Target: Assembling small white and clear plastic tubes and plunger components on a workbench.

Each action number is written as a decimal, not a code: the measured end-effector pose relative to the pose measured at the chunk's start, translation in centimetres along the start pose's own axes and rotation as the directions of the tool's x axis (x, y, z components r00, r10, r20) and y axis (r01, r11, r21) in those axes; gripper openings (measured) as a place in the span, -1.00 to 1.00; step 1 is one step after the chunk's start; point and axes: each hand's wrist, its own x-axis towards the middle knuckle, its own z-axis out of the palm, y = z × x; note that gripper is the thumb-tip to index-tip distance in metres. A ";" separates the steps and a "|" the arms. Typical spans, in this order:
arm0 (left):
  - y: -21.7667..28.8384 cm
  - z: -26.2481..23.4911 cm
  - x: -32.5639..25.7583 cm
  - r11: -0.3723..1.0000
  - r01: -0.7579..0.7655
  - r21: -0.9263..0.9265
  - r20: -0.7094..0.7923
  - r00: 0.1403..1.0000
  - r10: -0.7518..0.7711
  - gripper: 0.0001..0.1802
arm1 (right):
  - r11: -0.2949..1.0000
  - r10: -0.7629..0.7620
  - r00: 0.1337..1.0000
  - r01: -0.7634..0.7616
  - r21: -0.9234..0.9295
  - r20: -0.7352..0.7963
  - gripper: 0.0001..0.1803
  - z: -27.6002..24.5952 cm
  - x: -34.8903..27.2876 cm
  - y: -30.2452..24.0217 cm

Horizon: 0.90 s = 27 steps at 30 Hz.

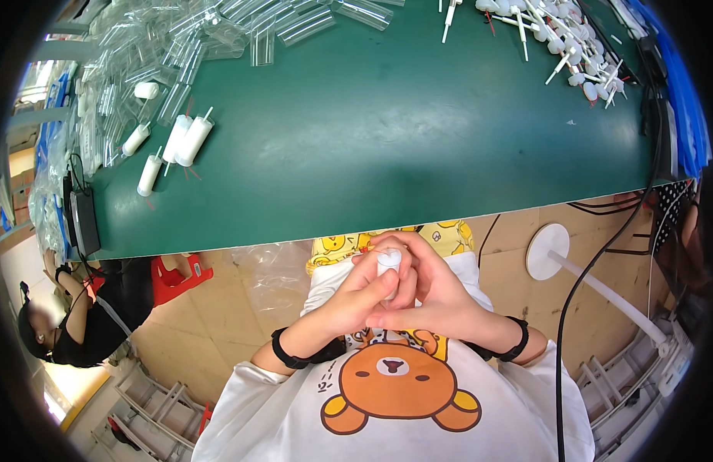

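Observation:
Close to my body, just off the table's near edge, a small white cylinder (389,260) sits between my two hands, its round end facing up. My left hand (356,294) is closed on it, with the thumb pressed along its side. From the other side my right hand (429,281) curls round the cylinder and my left fingers. The lower part of the cylinder is hidden by the fingers. At the table's left lie several similar white cylinders (194,141) with thin white stems and red wires.
Clear plastic tubes (306,27) are heaped along the far left of the green table (387,154). White stemmed parts (572,50) are piled at the far right. A black cable (572,308) hangs at my right. At left, another person (102,316) sits near a red stool (179,281).

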 end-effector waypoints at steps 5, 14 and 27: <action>-0.1 0.1 0.2 0.998 -0.048 0.030 0.078 0.996 0.046 -0.69 | 0.999 0.016 1.000 -0.016 -0.035 0.013 -0.28 -0.4 0.1 0.8; 0.3 1.1 0.9 0.989 -0.099 -0.106 -0.079 0.993 0.091 -0.73 | 0.999 0.026 0.999 -0.025 0.021 -0.026 -0.39 0.1 1.0 0.9; -3.2 1.4 1.0 0.975 -0.110 0.194 -0.378 0.908 0.178 -0.66 | 0.992 0.080 0.992 -0.089 -0.094 -0.098 -0.48 -0.1 2.0 0.4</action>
